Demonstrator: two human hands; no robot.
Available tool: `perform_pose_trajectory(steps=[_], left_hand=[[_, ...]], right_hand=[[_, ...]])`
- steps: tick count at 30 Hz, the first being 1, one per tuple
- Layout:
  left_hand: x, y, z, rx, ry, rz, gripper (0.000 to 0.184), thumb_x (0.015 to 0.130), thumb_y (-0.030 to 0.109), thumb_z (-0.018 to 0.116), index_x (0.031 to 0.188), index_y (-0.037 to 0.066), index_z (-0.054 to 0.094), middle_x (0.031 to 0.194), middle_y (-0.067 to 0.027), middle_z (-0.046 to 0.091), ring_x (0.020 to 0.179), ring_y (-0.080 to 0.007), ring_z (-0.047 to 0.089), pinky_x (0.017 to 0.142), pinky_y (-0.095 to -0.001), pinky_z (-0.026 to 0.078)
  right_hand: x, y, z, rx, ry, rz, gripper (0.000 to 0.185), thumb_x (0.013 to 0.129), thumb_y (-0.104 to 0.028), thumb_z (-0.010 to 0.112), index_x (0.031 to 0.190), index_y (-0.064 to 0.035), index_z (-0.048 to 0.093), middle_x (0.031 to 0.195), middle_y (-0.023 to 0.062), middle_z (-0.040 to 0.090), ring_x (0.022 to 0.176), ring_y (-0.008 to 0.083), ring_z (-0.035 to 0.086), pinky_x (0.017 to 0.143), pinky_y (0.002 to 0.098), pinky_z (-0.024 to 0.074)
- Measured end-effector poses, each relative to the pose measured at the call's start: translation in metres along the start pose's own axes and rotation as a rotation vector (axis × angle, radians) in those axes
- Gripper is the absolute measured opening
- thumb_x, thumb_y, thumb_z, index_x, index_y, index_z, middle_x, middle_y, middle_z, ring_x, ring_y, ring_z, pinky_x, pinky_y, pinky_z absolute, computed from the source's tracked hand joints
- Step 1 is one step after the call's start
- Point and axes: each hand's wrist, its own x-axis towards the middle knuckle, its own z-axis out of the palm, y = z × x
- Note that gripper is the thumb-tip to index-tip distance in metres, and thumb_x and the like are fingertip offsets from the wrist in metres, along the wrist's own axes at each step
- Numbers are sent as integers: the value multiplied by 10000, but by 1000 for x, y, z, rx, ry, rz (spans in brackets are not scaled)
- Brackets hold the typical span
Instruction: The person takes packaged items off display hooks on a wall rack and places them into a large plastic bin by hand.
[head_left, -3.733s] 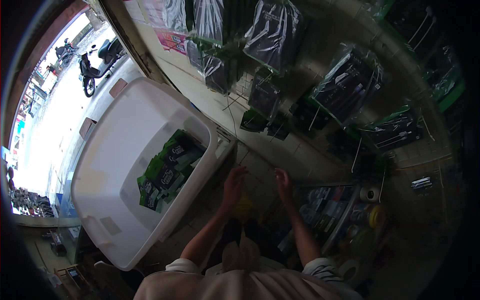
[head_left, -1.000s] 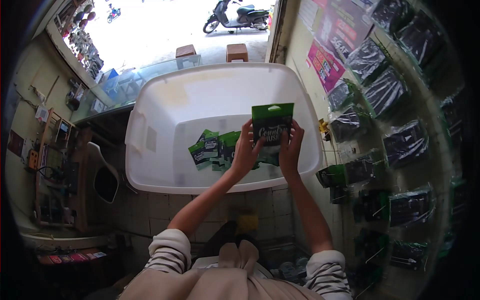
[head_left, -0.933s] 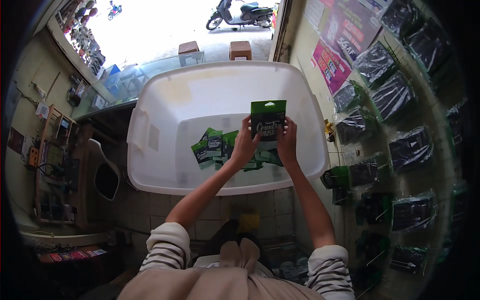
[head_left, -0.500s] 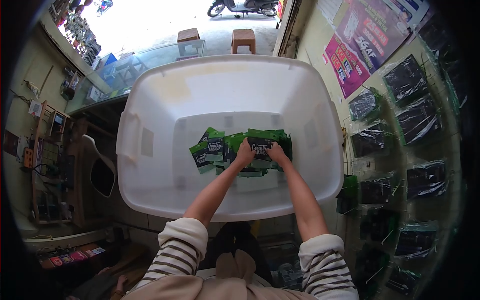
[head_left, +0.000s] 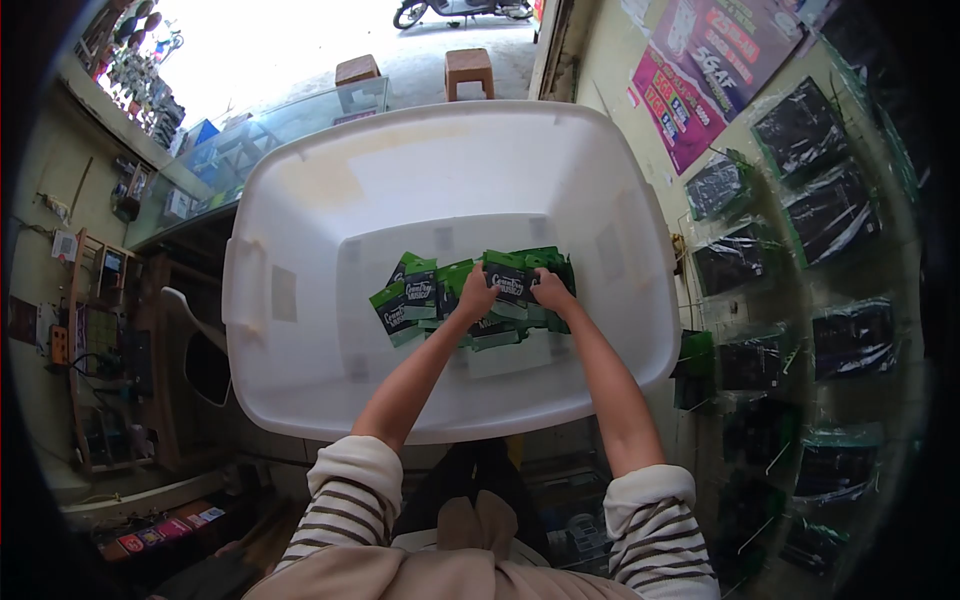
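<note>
Inside a big white plastic tub (head_left: 300,375), several green and black packets lie in a loose pile on the bottom. My left hand (head_left: 477,297) grips the left side of one "Country Music" packet (head_left: 508,280), low over the pile. On that packet's right side is my right hand (head_left: 550,291), its fingers closed at the edge. Other packets (head_left: 396,309) lie left of my hands, overlapping each other.
Wrapped black packs (head_left: 805,130) hang on the right wall near a pink poster (head_left: 680,105). A glass case (head_left: 270,140) and brown stools (head_left: 468,72) stand beyond the tub. Shelving (head_left: 105,350) and a white chair (head_left: 190,320) are at left.
My hands were apart and empty beside the tub, then held a packet upright above it. Now that packet is down at the pile, still between both hands. The view has turned toward the tub.
</note>
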Motion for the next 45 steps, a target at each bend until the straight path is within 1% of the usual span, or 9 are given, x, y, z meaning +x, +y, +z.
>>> perform_pose_trajectory(steps=[4, 6, 9, 15, 21, 23, 30, 38, 45], left_hand=[[-19, 66, -9, -125, -63, 108, 563, 800, 125, 558, 1256, 3, 252, 1155, -181, 462, 1078, -255, 450, 883, -339, 375], [-41, 108, -11, -224, -128, 219, 523, 813, 108, 533, 1252, 9, 267, 1160, -164, 457, 1089, -238, 437, 899, -341, 362], [-97, 186, -9, -406, -215, 399, 457, 815, 57, 501, 1229, 22, 309, 1138, -137, 472, 1091, -225, 437, 918, -354, 347], [-203, 258, 50, -630, -453, 620, 352, 806, -33, 447, 1148, 32, 402, 1070, -95, 490, 1061, -179, 454, 926, -353, 348], [-236, 232, 150, -556, -720, 595, 320, 813, -18, 450, 1124, 53, 426, 1102, -87, 480, 1055, -188, 463, 882, -332, 383], [-242, 216, 178, -464, -680, 598, 300, 812, -23, 444, 1100, 62, 443, 1098, -80, 482, 1056, -179, 464, 863, -323, 394], [-241, 161, 228, -427, -726, 409, 290, 789, -52, 441, 1062, 44, 460, 1081, -82, 493, 1032, -170, 478, 831, -311, 407], [-196, 100, 302, -294, -686, 487, 349, 768, -64, 439, 1100, 45, 431, 1041, -104, 511, 1006, -198, 492, 801, -311, 420], [-152, 69, 386, -205, -722, 685, 418, 750, -53, 469, 1149, 26, 370, 1173, -154, 428, 1107, -284, 413, 904, -359, 344]], right_hand=[[-57, -16, -43, 102, 169, -181, 433, 749, -119, 526, 1148, 9, 419, 1109, 221, 442, 956, 354, 496, 858, 371, 395], [-112, -31, -77, 440, 282, -331, 342, 787, -86, 505, 1120, -17, 459, 1097, 169, 455, 940, 298, 517, 831, 338, 413], [-195, -31, -105, 596, 581, -468, 268, 811, -46, 457, 1076, -34, 495, 1051, 132, 480, 913, 242, 531, 799, 311, 422], [-314, 46, -106, 570, 1030, -287, 199, 828, -44, 416, 995, -27, 524, 953, 105, 522, 875, 196, 536, 773, 285, 417], [-373, 138, -64, 641, 1204, -76, 196, 842, -106, 413, 977, -26, 531, 927, 93, 539, 860, 190, 540, 750, 294, 420], [-385, 166, -47, 644, 1183, 18, 196, 866, -126, 419, 991, -14, 520, 938, 67, 535, 877, 139, 525, 793, 264, 402], [-386, 238, 9, 721, 1228, 125, 213, 865, -124, 422, 1027, -11, 500, 985, 72, 549, 897, 143, 528, 801, 269, 403], [-326, 277, 61, 788, 1214, 227, 335, 826, -81, 403, 1154, -12, 396, 1089, 145, 485, 1027, 254, 483, 872, 341, 377], [-258, 338, 77, 701, 1357, 166, 388, 848, -90, 412, 1221, -32, 324, 1204, 138, 397, 1101, 223, 425, 912, 330, 348]])
